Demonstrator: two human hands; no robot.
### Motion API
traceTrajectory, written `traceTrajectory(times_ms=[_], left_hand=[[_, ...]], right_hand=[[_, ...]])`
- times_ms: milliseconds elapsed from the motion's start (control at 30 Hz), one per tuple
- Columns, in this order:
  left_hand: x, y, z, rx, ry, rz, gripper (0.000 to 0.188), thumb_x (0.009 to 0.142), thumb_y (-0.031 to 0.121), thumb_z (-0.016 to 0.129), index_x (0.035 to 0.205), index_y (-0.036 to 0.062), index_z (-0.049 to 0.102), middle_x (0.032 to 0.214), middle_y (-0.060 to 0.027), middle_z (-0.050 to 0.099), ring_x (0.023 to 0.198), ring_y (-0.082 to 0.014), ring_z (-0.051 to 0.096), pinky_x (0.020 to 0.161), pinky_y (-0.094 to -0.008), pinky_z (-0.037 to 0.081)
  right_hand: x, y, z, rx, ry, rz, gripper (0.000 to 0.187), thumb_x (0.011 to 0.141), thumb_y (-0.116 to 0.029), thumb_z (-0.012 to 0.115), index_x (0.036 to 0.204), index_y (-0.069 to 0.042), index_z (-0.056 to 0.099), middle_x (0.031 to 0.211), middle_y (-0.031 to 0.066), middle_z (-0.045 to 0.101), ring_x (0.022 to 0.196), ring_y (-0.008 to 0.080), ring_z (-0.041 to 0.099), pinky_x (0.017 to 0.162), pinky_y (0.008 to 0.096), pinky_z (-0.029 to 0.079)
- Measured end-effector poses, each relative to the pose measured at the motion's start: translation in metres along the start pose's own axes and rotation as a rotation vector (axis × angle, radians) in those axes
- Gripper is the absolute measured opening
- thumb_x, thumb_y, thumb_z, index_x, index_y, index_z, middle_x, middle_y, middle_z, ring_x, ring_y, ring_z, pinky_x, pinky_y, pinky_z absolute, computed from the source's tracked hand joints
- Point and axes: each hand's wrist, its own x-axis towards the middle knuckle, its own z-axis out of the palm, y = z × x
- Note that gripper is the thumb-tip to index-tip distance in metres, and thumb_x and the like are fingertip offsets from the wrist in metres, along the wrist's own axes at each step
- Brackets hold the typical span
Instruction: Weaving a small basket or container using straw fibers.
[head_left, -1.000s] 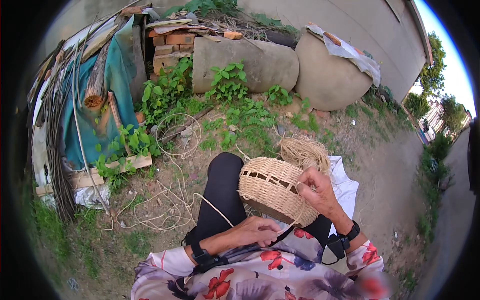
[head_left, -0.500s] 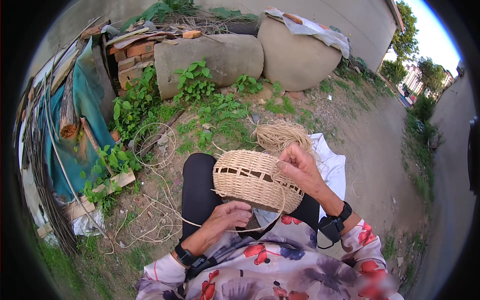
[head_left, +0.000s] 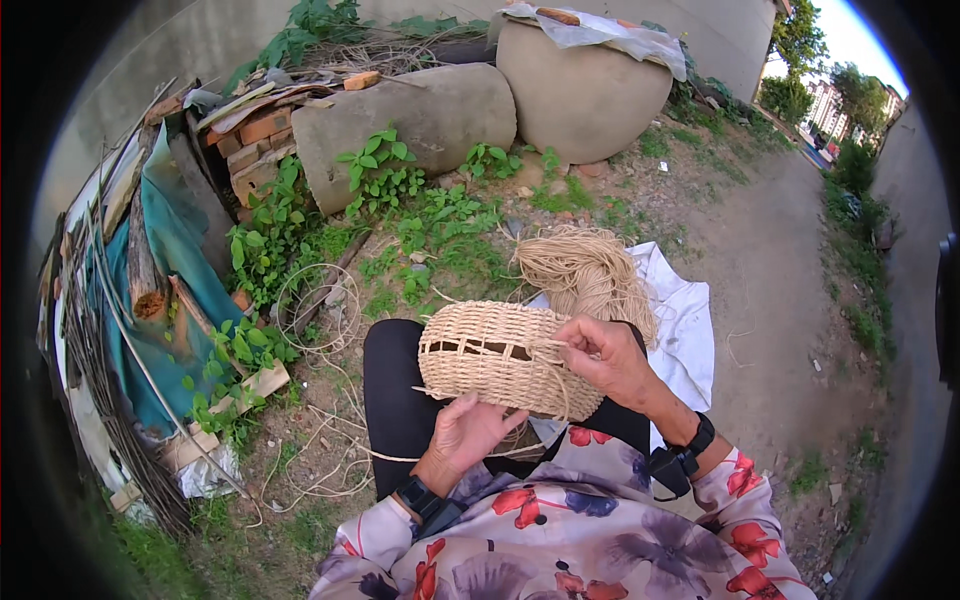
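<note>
A pale woven basket lies tilted on its side across my lap, with a band of open gaps running along its wall. My left hand holds it from below, palm turned up, the thumb and fingertips at its lower edge. At the right end of the basket, my right hand pinches a straw-coloured cord against the weave; the fingertips partly cover it. A loose length of cord runs from near my left hand to the ground on the left.
Beyond my knees a thick hank of cord rests on a white cloth. Loops of cord lie on the ground at the left. Farther off stand a concrete pipe, a large clay vat, stacked bricks and leaning wood.
My left hand has turned palm up and come against the basket's lower edge. The basket has shifted slightly left and tipped; my right hand stays at its right end. The whole view has shifted a little.
</note>
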Motion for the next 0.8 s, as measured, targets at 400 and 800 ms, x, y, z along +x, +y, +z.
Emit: traceTrajectory(times_ms=[400, 800], left_hand=[[0.011, -0.006, 0.005, -0.012, -0.039, 0.014, 0.067, 0.082, 0.017, 0.068, 0.142, 0.0082, 0.040, 0.145, -0.0112, 0.044, 0.136, -0.0281, 0.039, 0.115, -0.0509, 0.027], [0.011, -0.018, -0.008, 0.156, 0.079, 0.077, 0.043, 0.093, 0.004, 0.058, 0.134, 0.0052, 0.047, 0.133, -0.0098, 0.055, 0.124, -0.0236, 0.052, 0.110, -0.0480, 0.038]], right_hand=[[0.029, -0.018, 0.001, -0.259, -0.079, -0.175, 0.018, 0.090, -0.016, 0.066, 0.086, -0.003, 0.055, 0.077, -0.0002, 0.051, 0.071, 0.0076, 0.049, 0.061, 0.0257, 0.041], [0.054, 0.007, 0.021, 0.589, -0.110, 0.118, 0.014, 0.096, -0.020, 0.058, 0.092, -0.008, 0.054, 0.069, -0.0076, 0.045, 0.059, 0.0033, 0.037, 0.053, 0.0194, 0.029]])
